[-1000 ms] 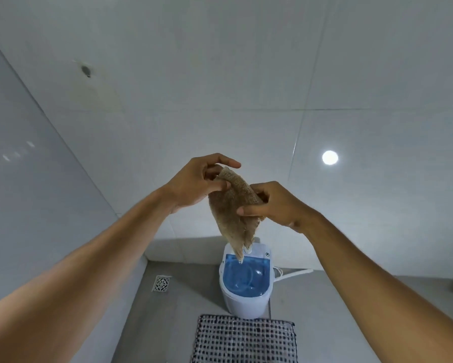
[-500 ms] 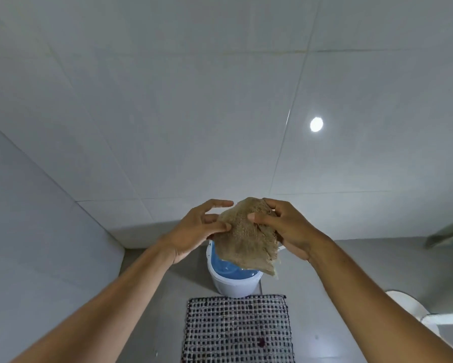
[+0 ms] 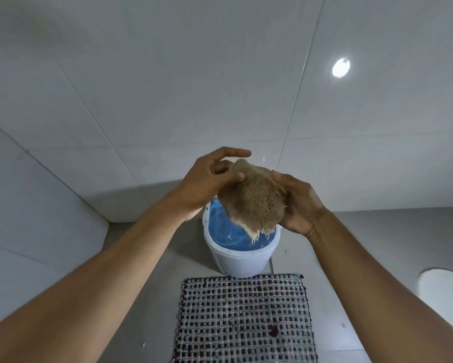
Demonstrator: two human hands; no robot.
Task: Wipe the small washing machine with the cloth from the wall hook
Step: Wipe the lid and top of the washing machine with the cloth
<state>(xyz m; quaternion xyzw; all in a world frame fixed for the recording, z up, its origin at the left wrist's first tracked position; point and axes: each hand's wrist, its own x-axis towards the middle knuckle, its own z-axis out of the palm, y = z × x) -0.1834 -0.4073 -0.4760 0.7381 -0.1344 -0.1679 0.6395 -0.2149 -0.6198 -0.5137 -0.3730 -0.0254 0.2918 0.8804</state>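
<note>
Two-handed, held the brown cloth (image 3: 251, 197) up in the air, directly above the small washing machine (image 3: 242, 262) and not yet touching it. Pinched its top edge with the left hand (image 3: 207, 184), thumb pressed against the weave and forefinger stretched out free above. Cupped its far side with the right hand (image 3: 301, 205), palm and fingers wrapped against the fabric. Left a frayed, pale corner dangling toward the blue lid (image 3: 220, 229).

Judged the step in hand as gathering the cloth into a wiping pad, with no wiping begun. Would have done well to fold that ragged corner inward first, keeping loose threads from dragging or snagging at the lid's rim. Would then have passed the bundle to one hand, flat side down, and brought it down onto the lid's far edge, working toward the near side in overlapping strokes before going round the white wall. Might have steadied the light tub with the spare hand against sliding on the grey floor (image 3: 152, 305).

Found the machine shut under its translucent blue lid; could not tell anything of its contents through it. Noted a checked woven mat (image 3: 243, 320) lying just in front of the machine, nearly touching its base, and part of a white rounded object (image 3: 442, 286) at the right edge, too cropped to identify.
</note>
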